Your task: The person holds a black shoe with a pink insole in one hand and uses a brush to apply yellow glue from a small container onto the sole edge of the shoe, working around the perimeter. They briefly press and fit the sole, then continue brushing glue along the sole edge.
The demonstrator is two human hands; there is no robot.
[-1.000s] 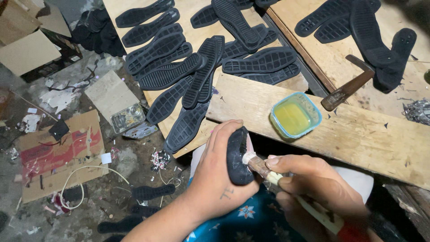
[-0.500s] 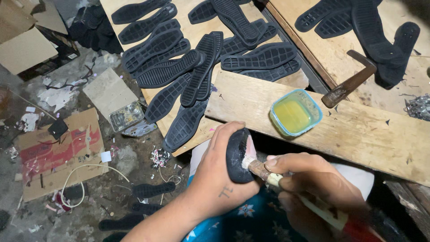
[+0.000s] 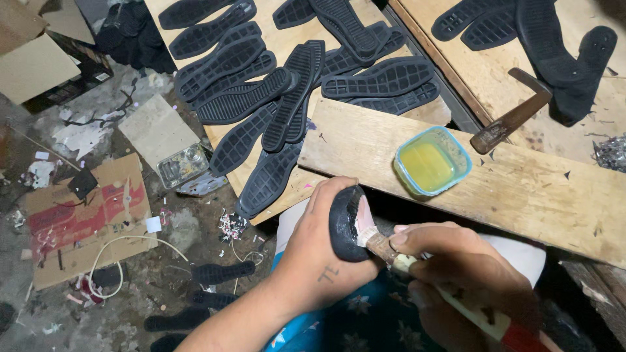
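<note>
At lower centre, a black shoe sole [image 3: 344,225] is clasped in the left hand [image 3: 319,261] while a glue brush [image 3: 417,274] is pinched by the right hand [image 3: 456,270], so glue could be smeared onto the fingers [image 3: 329,190] if the sole is tilted.

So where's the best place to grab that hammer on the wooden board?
Probably the hammer by its long wooden handle, coming from above near the low end beside the yellow-filled tub. The handle lies flat and bare there; the metal head sits close to a black sole.

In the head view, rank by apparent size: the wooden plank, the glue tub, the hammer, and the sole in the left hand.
1. Wooden plank, largest by far.
2. Hammer.
3. Glue tub and the black sole held in the left hand: they look alike, and the sole is nearer the camera, so unranked.
</note>
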